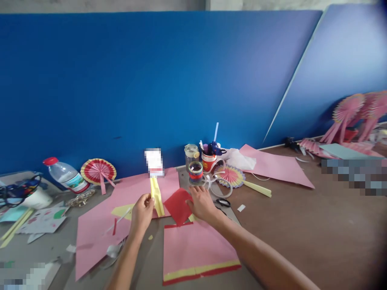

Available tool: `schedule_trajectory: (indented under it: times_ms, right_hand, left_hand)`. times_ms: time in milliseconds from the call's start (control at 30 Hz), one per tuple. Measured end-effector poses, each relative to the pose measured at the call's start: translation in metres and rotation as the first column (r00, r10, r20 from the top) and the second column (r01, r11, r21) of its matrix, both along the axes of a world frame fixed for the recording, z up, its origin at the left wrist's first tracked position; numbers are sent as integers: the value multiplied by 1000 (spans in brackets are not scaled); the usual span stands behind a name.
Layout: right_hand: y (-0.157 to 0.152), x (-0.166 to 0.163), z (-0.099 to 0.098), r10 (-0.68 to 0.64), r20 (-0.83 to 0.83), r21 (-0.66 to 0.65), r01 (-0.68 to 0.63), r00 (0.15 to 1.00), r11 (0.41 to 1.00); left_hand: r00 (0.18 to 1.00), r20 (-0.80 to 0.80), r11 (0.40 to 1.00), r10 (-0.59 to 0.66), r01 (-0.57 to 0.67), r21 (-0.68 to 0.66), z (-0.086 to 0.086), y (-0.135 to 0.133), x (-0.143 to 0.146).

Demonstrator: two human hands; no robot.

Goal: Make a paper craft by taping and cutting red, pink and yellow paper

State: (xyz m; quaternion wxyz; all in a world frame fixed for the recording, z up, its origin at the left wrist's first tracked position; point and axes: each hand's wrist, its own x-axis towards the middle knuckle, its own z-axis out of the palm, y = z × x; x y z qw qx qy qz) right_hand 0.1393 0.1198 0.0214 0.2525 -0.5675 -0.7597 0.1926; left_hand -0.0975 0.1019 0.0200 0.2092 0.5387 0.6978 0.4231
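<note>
Pink sheet, red-yellow edged; yellow strip folded.

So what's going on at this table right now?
A person is doing paper craft at a cluttered table. The left hand pinches a folded yellow paper strip and holds it up. The right hand rests on a red paper piece lying over pink sheets. Finished pleated paper fans, a water bottle, a cup of pens and scissors lie around.
</note>
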Motion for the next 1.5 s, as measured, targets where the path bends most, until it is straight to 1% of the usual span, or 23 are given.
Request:
schedule_trajectory:
  times_ms: [67,167,333,467,600,700,800,900,967,1033,1133,1233,1300,1333,1400,1500]
  right_hand:
    - [6,-11,-5,-6,50,5,6,999,1000]
    - [15,-20,-10,-16,82,-4,16,996,1000]
    - [27,-22,-8,-42,71,-30,44,997,999]
    - [35,-29,-7,-21,-3,-94,21,1000,995]
    - [40,-34,-5,-88,-165,-188,56,982,981]
    - [32,-20,2,-82,-343,-242,-3,936,970]
    - [10,10,11,-60,-480,-262,-78,875,962]
    - [-20,42,13,-97,-540,-285,-73,836,956]
    - [-38,58,9,-129,-544,-290,-41,829,956]
    - [-52,67,0,-158,-525,-281,5,836,960]
    - [-65,70,-13,-181,-466,-245,70,866,967]
    - [-70,68,-20,-161,-397,-176,97,904,980]
    - [-73,68,-21,-123,-344,-121,85,931,989]
    - [-75,68,-21,-98,-294,-95,73,951,993]
    - [-78,69,-19,-56,-134,-59,49,989,997]
    - [-83,71,-14,-25,121,-63,33,992,997]
  left_hand:
    - [999,-46,1000,13,-14,-13,-4,3,-3]
    - [995,-101,1000,22,-24,-20,-9,2,-7]
    - [987,-158,1000,25,-26,-3,-9,-1,-9]
    - [979,-196,999,47,-41,33,-6,-1,-5]
    - [966,-248,997,69,-56,58,-7,-2,-4]
    - [949,-308,997,65,-50,54,-7,-5,-6]
    - [922,-386,999,38,-25,37,-5,-9,-8]
    - [886,-462,999,38,-27,31,-4,-11,-8]
    - [859,-509,998,57,-42,40,-4,-10,-7]
    - [826,-558,997,76,-54,56,-4,-10,-5]
    - [775,-622,994,111,-69,90,-2,-9,-2]
    - [731,-670,991,131,-83,103,1,-11,-1]
    - [708,-695,992,126,-82,96,2,-12,-2]
    - [698,-706,993,121,-78,92,3,-13,-3]
    - [684,-720,993,115,-67,95,5,-13,-7]
    - [681,-722,991,122,-39,131,12,-15,-9]
